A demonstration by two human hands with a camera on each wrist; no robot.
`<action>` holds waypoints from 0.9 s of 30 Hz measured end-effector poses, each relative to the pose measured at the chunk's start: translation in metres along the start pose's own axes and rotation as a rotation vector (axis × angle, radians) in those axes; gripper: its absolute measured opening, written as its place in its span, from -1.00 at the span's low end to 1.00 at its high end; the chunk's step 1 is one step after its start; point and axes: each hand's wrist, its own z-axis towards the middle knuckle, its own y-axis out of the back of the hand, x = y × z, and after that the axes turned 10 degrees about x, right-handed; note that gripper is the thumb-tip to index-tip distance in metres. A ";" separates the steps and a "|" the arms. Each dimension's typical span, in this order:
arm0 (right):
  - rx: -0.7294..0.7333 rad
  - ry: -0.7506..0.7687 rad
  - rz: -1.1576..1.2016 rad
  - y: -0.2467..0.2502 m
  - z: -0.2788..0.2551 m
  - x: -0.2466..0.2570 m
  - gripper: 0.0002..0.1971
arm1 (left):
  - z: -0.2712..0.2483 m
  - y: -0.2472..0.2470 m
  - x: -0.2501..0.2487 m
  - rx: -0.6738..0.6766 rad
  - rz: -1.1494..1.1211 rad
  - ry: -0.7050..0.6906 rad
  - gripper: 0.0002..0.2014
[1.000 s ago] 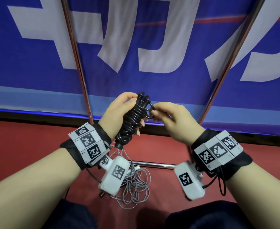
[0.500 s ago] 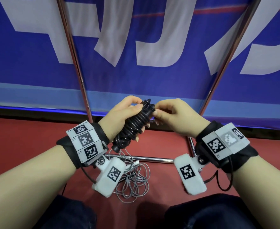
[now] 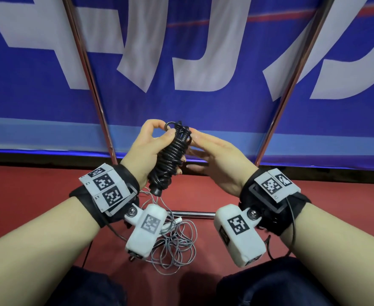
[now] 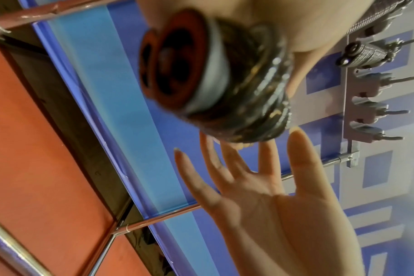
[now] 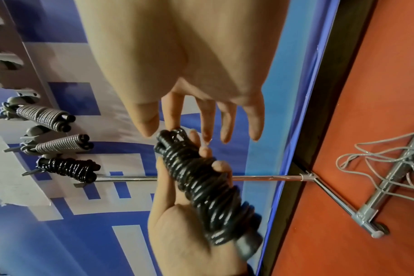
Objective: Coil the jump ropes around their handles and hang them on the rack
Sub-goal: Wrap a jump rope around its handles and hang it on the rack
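A black jump rope [image 3: 169, 157], wound tightly around its handles, stands tilted in front of me. My left hand [image 3: 152, 142] grips the black jump rope [image 5: 201, 181] around its middle, thumb and forefinger at the small loop on top. My right hand [image 3: 208, 149] is beside it with fingers straight, fingertips [image 5: 208, 130] close to the coil's upper end. In the left wrist view the coil's butt end [image 4: 196, 84] is blurred and the right palm [image 4: 284, 205] faces it. The rack [image 5: 14, 84] carries two grey coils [image 5: 43, 117] and one black coil [image 5: 69, 169].
A loose grey rope [image 3: 175, 246] lies tangled on the red floor by the rack's base bar [image 3: 194, 214]. Two slanted metal poles [image 3: 88, 74] rise against a blue and white banner [image 3: 192, 107]. Several free hooks [image 4: 378, 112] stick out of the rack.
My right hand has let go of the rope loop it was pinching at the coil's top and has opened flat. The left hand's thumb has moved up to that loop.
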 end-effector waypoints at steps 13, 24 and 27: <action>0.030 0.190 -0.157 -0.018 0.008 -0.013 -0.24 | 0.008 -0.015 0.011 0.006 -0.027 -0.053 -0.73; -0.153 0.191 -0.797 0.026 0.016 -0.030 -0.57 | 0.013 -0.007 0.009 -0.116 0.270 0.097 -0.74; -0.143 0.097 -1.067 0.033 0.018 -0.036 -0.63 | 0.012 -0.003 0.012 -0.128 0.159 0.123 -0.70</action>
